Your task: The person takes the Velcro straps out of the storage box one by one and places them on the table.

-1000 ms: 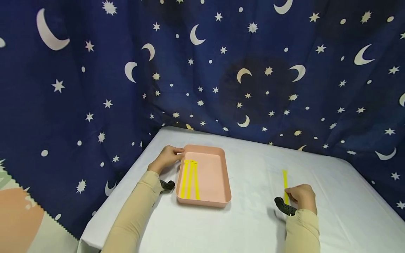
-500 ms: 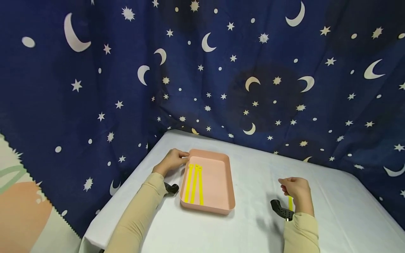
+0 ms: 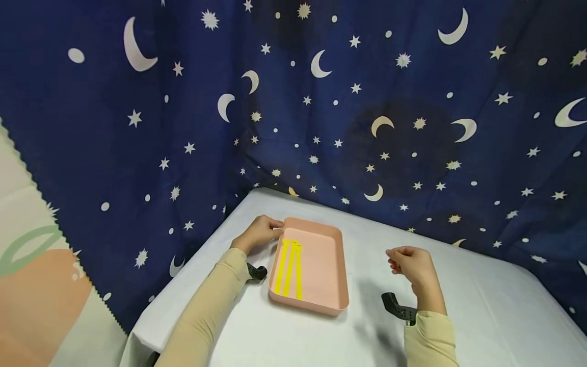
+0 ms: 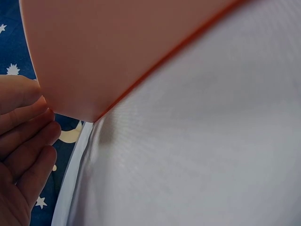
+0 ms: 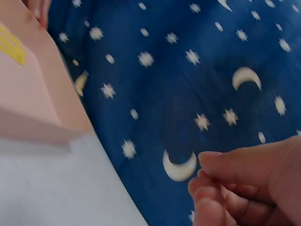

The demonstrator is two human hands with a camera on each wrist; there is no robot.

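My left hand pinches the far left rim of a pink tray. In the left wrist view its fingertips meet the tray's corner. Three yellow strips, flat and narrow with small heads, lie side by side along the tray's left side. Right of the tray, my right hand is raised over the table. Its thumb and index fingertips come close together and the other fingers curl loosely. Nothing shows between them in the right wrist view. The yellow strip seen earlier on the right is out of sight.
A white cloth covers the table. Behind it hangs a dark blue curtain with moons and stars. Black camera mounts stick out from both wrists.
My right hand has lifted from the yellow strip on the right and moved left toward the tray. The head view has shifted slightly. My left hand stays at the rim.
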